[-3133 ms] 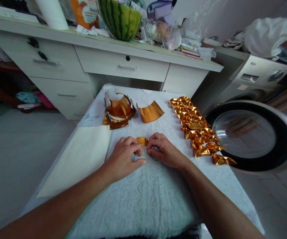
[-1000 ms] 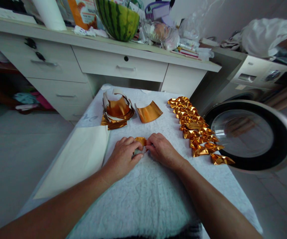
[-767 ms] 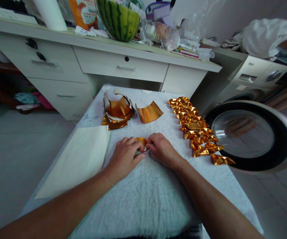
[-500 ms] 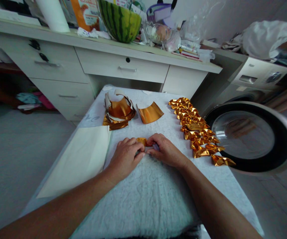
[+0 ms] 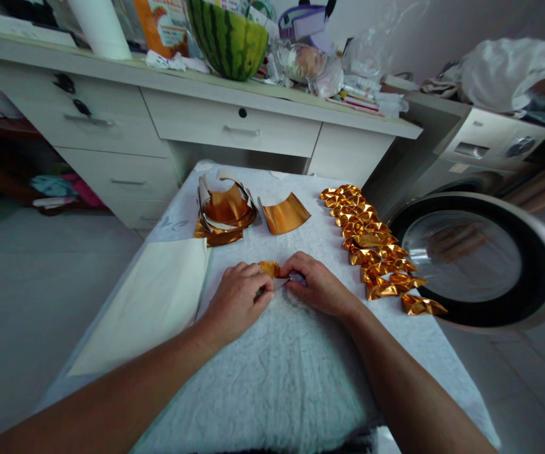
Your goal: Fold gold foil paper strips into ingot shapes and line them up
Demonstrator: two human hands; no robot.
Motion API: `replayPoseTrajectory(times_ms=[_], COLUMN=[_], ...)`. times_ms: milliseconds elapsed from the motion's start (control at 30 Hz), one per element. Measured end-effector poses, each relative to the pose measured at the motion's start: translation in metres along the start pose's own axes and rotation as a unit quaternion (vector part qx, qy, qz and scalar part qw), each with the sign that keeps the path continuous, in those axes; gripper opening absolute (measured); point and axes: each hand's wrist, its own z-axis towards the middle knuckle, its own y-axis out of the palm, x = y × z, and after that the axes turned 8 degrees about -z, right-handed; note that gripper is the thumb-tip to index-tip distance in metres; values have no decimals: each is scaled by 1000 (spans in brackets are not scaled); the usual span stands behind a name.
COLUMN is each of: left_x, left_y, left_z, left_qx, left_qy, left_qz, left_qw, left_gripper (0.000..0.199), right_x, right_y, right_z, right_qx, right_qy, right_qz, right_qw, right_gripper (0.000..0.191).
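Between my hands, low over the cloth-covered table, is a small piece of gold foil paper (image 5: 269, 268) with a pale underside. My left hand (image 5: 241, 293) grips its left end, thumb and fingers closed. At the other end my right hand (image 5: 314, 282) pinches the paper's edge. Beyond them lies a single curved gold foil sheet (image 5: 286, 214), and left of it a curled stack of gold foil sheets (image 5: 227, 211) with white backs. Folded gold foil pieces (image 5: 371, 252) form a long row on the right.
A cream paper sheet (image 5: 149, 302) lies at the table's left. A white desk (image 5: 234, 123) with a cut watermelon (image 5: 227, 41) stands behind. On the right, the washing machine's open round door (image 5: 480, 258) comes close to the table edge.
My right thumb and fingers have shifted slightly on the paper, and my left thumb has drawn back a little. More of the pale underside shows between my hands.
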Motion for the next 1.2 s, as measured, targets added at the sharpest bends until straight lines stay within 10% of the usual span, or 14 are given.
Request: replayPoseTrajectory(times_ms=[1200], left_x=[3], left_y=[1], left_z=[-4], left_qx=[-42], left_qy=[31], left_qz=[-7], left_qw=[999], left_gripper=[25], right_x=[1], right_y=[4], right_z=[6], right_qx=[-9], right_qy=[-5], right_qz=[-15], right_qw=[1000], right_gripper=[12])
